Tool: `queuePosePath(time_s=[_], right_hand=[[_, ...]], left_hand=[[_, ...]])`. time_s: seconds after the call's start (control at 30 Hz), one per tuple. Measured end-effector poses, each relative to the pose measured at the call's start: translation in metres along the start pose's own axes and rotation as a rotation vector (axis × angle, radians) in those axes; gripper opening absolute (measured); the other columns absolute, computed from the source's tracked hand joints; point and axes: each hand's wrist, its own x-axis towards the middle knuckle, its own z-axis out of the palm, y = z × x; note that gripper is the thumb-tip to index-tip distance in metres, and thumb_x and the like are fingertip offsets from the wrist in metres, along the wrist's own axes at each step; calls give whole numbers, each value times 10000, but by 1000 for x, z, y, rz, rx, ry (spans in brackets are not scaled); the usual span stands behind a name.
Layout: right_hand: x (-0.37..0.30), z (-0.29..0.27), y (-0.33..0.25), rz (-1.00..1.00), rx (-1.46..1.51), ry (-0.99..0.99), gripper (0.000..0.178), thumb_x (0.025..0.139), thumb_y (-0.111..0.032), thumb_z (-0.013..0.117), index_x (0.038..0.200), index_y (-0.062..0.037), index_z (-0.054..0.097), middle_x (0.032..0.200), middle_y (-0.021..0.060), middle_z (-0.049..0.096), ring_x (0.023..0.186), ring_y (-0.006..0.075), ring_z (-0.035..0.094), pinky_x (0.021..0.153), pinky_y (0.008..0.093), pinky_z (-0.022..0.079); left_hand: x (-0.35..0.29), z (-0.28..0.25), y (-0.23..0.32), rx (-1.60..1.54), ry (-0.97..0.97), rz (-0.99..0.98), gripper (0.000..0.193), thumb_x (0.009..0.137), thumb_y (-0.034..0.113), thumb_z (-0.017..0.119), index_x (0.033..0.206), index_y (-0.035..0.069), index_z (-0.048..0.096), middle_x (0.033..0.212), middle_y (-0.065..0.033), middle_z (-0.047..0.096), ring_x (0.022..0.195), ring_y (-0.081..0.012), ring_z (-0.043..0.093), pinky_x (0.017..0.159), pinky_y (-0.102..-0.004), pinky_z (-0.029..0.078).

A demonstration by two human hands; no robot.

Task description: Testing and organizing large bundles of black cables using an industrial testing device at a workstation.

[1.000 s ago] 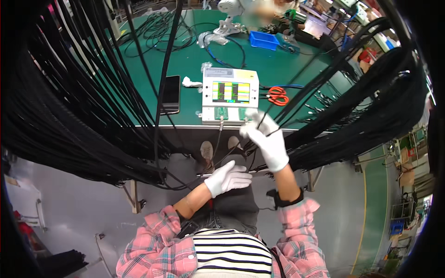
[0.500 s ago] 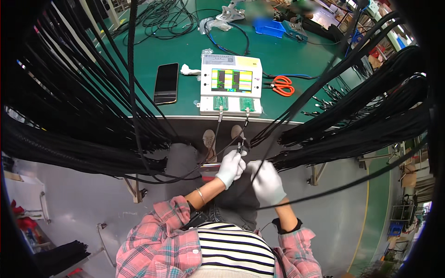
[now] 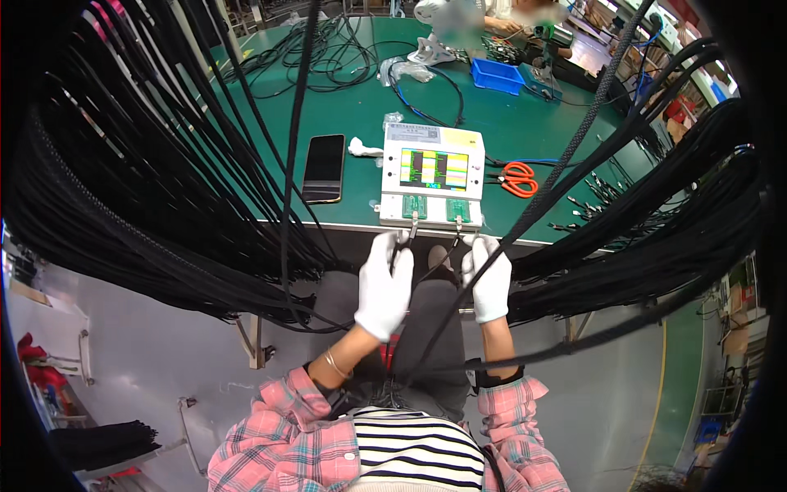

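Observation:
A white tester (image 3: 433,176) with a lit colour screen stands at the table's front edge. Two small green circuit boards are set in its lower ledge, the left board (image 3: 415,206) and the right board (image 3: 458,211), each with a cable plug in its front. My gloved left hand (image 3: 384,287) is closed round a black cable (image 3: 399,257) just below the left plug (image 3: 415,223). Close by the right plug (image 3: 459,225), my gloved right hand (image 3: 489,279) has its fingers pinched together; what they hold is hidden.
Hanging bundles of black cables (image 3: 156,221) flank me left and right (image 3: 656,221), and loose strands cross before my arms. On the green table (image 3: 344,107) lie a phone (image 3: 325,168), orange-handled scissors (image 3: 518,179), a blue bin (image 3: 497,76) and coiled cables. A person works at the far side.
Both hands have moved forward from my lap to the tester's front edge. They were close together and are now apart, one near each plug. The view has shifted a little.

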Motion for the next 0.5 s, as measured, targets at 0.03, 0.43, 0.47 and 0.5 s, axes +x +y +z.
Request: queuePosePath(time_s=[0.03,0.43,0.47,0.5], right_hand=[[6,2,3,-37,-97,23,208,981,-192,515,942,-12,611,595,-35,493,477,40,419,441,217,320],[32,10,2,-152,-302,4,227,925,-170,593,833,19,678,575,-34,498,515,32,410,471,226,311],[33,10,3,-188,-328,13,238,927,-173,589,817,19,675,575,-22,509,518,35,418,474,233,320],[30,9,4,-187,-329,11,238,927,-173,589,817,19,675,575,-22,509,518,35,418,474,233,320]], left_hand=[[13,-2,-18,-26,6,22,197,955,127,532,1081,-22,559,763,-13,575,640,-68,535,579,-218,450],[47,18,-15,-411,-153,-503,252,947,206,562,859,2,680,481,87,357,370,-13,260,366,-213,167],[47,20,-15,-412,-133,-471,243,944,200,564,861,4,680,491,84,372,382,-13,272,374,-212,173],[41,21,-18,-412,-130,-472,243,944,200,564,861,4,680,491,84,372,382,-13,272,374,-212,173]])
